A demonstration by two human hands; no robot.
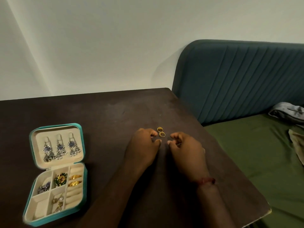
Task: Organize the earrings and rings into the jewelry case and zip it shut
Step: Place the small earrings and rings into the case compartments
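Two forearms reach up from the bottom edge across the dark table (107, 116), a red thread (206, 181) tied round the right wrist. Down at the left the jewelry case (85, 186) lies unzipped and flat open: its near half holds small pieces in the square compartments, a green floral earring (60, 178) among them, and two gold bands (74, 181) are tucked in the ring rolls on the right. Three silver drop earrings (59, 148) hang in the lid beyond. Further out, well apart from the case, the left hand (143, 145) and right hand (185, 148) rest side by side, fingers loosely curled and gripping nothing. Between their fingertips sit two loose gold rings (161, 132), touching each other. The left forefinger is just beside them; whether it touches I cannot tell. So the step in hand looks like the ring pick-up, late in the sorting. The next move calls for a fine pinch on one small ring, then a carry leftward to a free slot in the rolls, pressed in so that it stays. Zipping comes only after both are stowed. Past the table's corner lie a green bed (255, 153), a grey cloth (287, 111) and a blue-green headboard (238, 76).
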